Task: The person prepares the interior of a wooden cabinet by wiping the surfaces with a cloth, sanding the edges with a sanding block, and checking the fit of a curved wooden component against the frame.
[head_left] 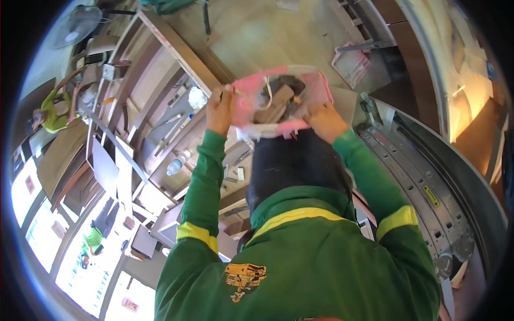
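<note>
In front of me I hold up a pink and white open container (pixel 251 88) with crumpled, soft-looking walls; whether it is a bag or a lined box I cannot tell. Brown flat pieces (pixel 276 109), darker bits and a pale looped cord lie inside it. My left hand (pixel 219 111) is closed on its left rim, thumb and fingers pinching the edge. My right hand (pixel 325 122) grips the near right corner, its fingers partly hidden by the pink wall. Just below the container is a black surface (pixel 300 166) at my lap.
To the left, wooden frames (pixel 182 53) stand around a cluttered surface with a plastic bottle (pixel 175 166) and a white clump (pixel 197 98). At right runs a grey metal panel with holes (pixel 412 171), a glass bottle (pixel 369 107) by its end. Two people (pixel 56 112) are farther left.
</note>
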A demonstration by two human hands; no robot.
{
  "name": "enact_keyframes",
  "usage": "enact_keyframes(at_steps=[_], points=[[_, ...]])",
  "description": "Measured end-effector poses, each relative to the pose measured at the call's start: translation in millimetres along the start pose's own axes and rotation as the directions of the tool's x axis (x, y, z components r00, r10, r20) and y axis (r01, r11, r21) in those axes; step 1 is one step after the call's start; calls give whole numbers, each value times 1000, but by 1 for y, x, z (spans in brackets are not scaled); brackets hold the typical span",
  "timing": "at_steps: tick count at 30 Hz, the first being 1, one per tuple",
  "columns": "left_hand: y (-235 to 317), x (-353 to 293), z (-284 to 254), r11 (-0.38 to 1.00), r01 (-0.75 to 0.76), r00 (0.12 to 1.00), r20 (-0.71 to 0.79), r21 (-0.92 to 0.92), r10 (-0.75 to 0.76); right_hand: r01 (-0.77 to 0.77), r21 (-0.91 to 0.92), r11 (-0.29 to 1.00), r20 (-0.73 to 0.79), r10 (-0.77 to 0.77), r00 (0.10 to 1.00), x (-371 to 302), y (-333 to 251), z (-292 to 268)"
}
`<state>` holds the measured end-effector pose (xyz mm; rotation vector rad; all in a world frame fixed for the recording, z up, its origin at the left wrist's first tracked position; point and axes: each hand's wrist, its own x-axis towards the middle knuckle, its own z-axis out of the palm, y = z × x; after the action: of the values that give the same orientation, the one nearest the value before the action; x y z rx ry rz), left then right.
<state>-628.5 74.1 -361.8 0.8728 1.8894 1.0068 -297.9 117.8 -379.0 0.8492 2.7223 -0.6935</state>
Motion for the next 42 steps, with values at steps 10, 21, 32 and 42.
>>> enact_keyframes(at_steps=[10, 21, 32, 42], points=[[-242, 223, 96, 995, 66, 974, -222, 75, -48, -26, -196, 980, 211, 68, 975, 254, 152, 170], [-355, 270, 111, 995, 73, 960, -274, 64, -52, -54, 32, 998, 495, 31, 868, 305, 128, 260], [-314, 260, 124, 948, 256, 952, -120, -189, -281, 249, -249, 936, 270, -180, 946, 444, 174, 344], [-308, 260, 124, 945, 327, 944, 40, -14, -326, 98, 123, 988, 399, -140, 906, 364, 149, 360]])
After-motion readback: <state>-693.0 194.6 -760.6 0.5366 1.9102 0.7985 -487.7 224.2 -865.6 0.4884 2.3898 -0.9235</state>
